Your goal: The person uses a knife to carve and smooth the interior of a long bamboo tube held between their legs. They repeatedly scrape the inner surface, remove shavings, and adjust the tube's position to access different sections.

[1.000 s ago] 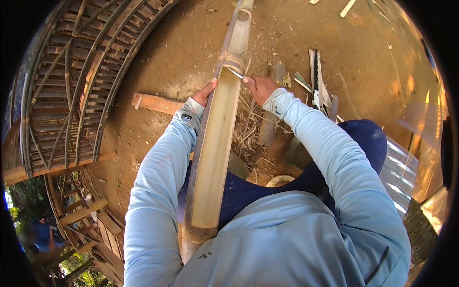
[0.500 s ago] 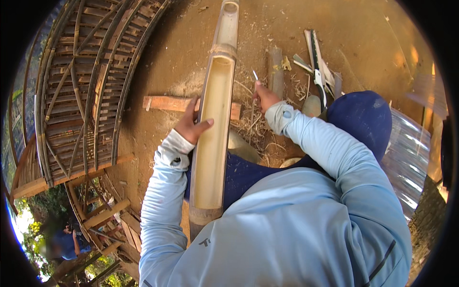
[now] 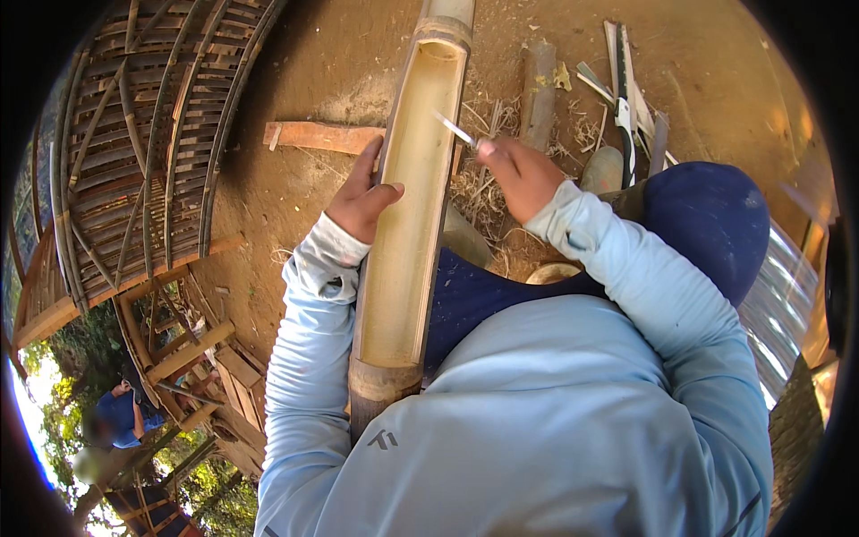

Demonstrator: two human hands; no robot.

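A long split bamboo pole point(image 3: 407, 268), hollowed like a trough with pale inner walls, lies lengthwise against my body. Its closed node is near my waist and the far end runs out of view at the top. My left hand point(image 3: 360, 204) grips its left rim, thumb over the edge and fingers along the outside. Above its right rim, my right hand point(image 3: 521, 177) is closed round a small knife point(image 3: 458, 129), whose handle is mostly hidden. The thin blade points left over the hollow; I cannot tell whether it touches the bamboo.
Beyond the pole lies a reddish wooden plank point(image 3: 324, 136) on the dirt ground. Shavings point(image 3: 472, 190), a short log point(image 3: 539, 97) and a long tool with a black-and-white handle point(image 3: 624, 116) are to the right. A slatted bamboo structure point(image 3: 134, 170) stands left; a person point(image 3: 125, 419) is behind it.
My right hand has moved left and slightly down, bringing the knife from beside the pole to over its hollow. The pole has shifted slightly in view; my left hand keeps its grip.
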